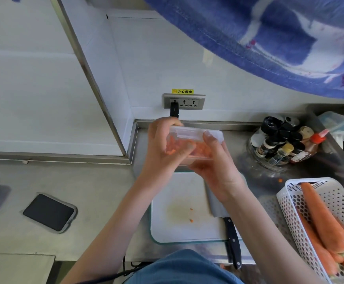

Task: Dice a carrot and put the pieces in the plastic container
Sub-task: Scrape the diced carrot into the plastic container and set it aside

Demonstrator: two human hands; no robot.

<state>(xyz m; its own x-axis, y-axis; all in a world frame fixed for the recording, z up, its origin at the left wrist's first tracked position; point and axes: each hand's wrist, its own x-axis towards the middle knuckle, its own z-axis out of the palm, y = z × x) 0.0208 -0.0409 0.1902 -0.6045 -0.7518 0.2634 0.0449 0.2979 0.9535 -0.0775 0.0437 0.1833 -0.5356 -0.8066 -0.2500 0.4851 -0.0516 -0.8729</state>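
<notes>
Above the cutting board (179, 228), both hands hold the plastic container (195, 140) of diced carrot pieces (205, 151) off the tabletop (97, 191). Left hand (162, 148) curls its grip around the left end; right hand (216, 162) supports the underside, thumb pressing the lid. Knife (231, 238) lies at the board's right edge, beside the basket (286, 203) of whole carrots (324, 218).
</notes>
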